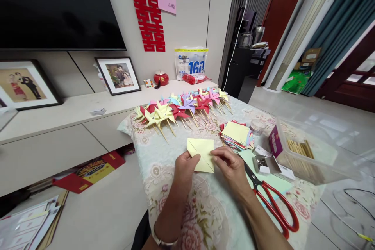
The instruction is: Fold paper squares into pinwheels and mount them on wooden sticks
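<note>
A pale yellow square of paper (204,148), with diagonal lines from its corners, is held up just over the flowered tablecloth. My left hand (186,168) pinches its left side, thumb on top. At the right edge, my right hand (230,164) grips the same paper between thumb and fingers. Red-handled scissors (268,191) lie right of my right hand on a pale green sheet (247,158). Behind them sits a stack of coloured paper squares (236,134), a yellow one uppermost. Finished paper pinwheels (187,103) on wooden sticks lie in rows across the table's far side.
Right of the scissors, a small white box (261,164) holds metal fasteners. A clear plastic bin (310,164) of wooden sticks stands at the table's right edge, near a round clear container (258,126). A white cabinet (73,113) with framed photos runs along the wall.
</note>
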`<state>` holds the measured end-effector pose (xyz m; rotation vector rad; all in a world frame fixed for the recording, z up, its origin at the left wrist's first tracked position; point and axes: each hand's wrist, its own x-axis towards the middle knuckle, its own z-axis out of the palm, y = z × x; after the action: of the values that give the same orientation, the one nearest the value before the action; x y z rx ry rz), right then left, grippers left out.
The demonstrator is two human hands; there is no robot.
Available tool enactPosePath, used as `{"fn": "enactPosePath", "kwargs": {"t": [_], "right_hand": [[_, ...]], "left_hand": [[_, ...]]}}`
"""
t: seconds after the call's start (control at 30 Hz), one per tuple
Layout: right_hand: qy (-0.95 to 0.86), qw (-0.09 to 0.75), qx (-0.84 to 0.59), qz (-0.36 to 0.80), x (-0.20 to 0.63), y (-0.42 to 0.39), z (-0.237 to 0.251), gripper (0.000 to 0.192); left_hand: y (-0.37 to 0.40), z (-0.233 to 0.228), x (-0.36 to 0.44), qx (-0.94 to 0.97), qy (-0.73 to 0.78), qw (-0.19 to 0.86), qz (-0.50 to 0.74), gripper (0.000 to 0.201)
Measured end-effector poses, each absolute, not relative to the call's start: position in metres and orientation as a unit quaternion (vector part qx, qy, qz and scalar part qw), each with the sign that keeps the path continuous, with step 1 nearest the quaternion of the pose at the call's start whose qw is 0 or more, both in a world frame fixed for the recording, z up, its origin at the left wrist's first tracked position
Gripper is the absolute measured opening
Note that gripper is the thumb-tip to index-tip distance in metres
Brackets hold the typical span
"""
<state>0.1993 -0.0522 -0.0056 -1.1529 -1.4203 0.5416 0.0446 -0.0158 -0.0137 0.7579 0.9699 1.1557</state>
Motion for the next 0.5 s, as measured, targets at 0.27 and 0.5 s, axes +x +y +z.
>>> {"fn": "enactPosePath", "kwargs": {"t": [0.27, 0.5], "right_hand": [[-0.688, 0.499, -0.470, 0.238, 0.1970, -0.0506, -0.0085, 0.016], [-0.715, 0.475, -0.450, 0.246, 0.1986, -0.0516, -0.0087, 0.015]], "left_hand": [[-0.0137, -0.0185, 0.0398, 0.327, 0.410, 0.676, 0.518, 0.037], [-0.0136, -0.0148, 0.0428, 0.330, 0.412, 0.674, 0.517, 0.030]]}}
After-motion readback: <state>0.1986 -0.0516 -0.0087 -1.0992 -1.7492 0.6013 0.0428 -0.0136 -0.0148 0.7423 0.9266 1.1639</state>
